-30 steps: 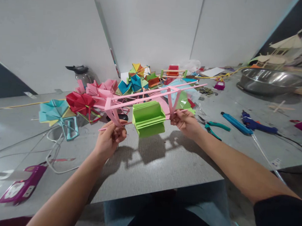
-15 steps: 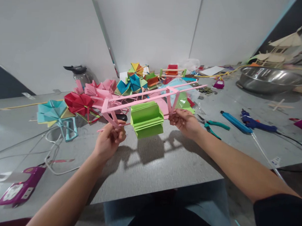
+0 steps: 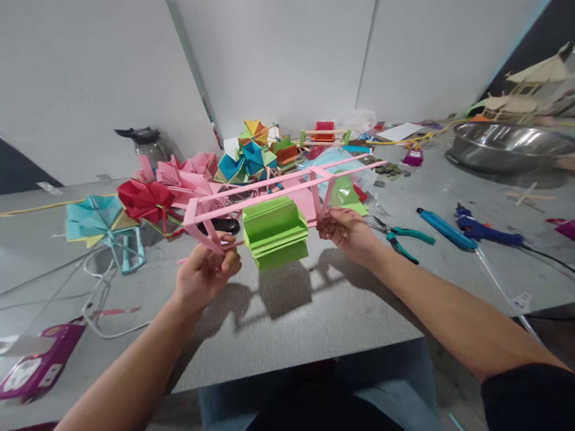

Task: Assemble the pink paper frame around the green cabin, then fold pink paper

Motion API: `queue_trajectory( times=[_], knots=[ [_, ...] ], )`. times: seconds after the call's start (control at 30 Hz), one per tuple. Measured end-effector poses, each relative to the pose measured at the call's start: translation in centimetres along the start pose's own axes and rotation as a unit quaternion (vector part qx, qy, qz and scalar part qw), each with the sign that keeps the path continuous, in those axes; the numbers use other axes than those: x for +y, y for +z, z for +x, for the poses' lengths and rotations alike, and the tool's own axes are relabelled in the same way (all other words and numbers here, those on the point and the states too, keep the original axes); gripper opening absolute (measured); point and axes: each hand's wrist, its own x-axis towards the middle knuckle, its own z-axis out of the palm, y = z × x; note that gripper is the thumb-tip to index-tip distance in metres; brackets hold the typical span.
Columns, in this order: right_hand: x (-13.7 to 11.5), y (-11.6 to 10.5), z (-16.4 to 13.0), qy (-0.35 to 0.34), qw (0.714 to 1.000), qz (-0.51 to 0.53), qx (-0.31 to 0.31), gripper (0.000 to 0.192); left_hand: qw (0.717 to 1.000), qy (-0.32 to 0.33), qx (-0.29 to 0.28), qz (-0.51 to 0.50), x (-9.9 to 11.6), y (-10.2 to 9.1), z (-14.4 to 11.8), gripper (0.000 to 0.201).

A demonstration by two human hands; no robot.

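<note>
Both hands hold a pink stick frame above the front of the grey table, with its shadow on the tabletop below. A green folded-paper wheel sits on the frame's lower rod, between my hands. My left hand is closed around the frame's left end, where two slanted sticks meet the rod. At the other end, my right hand pinches the rod and the foot of the right supports. Some of the fingertips are hidden behind the sticks.
Folded-paper wheels in red, pink and light blue lie left and behind. To the right are teal-handled pliers, a blue pen-like tool, a blue glue gun and a steel basin. Purple power strip at left.
The pink frame's left end has dipped slightly toward me, and the green wheel has turned a little on its rod. Both hands keep their grip. The whole view has shifted slightly.
</note>
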Motion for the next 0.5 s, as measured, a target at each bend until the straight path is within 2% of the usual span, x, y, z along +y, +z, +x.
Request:
queue_trajectory(
  times=[0.1,0.33,0.5],
  knots=[
    [0.14,-0.06,0.00,0.006,1.000,0.012,0.002,0.043,1.000,-0.015,-0.013,-0.023,0.25,-0.25,-0.16,0.016],
    [0.34,-0.36,0.15,0.001,1.000,0.009,0.005,0.033,0.998,-0.045,-0.042,-0.017,0.35,-0.51,-0.08,0.018],
    [0.10,-0.10,-0.01,0.021,1.000,-0.002,0.014,0.029,0.998,-0.051,-0.037,-0.024,0.36,-0.30,-0.09,0.008]
  ],
)
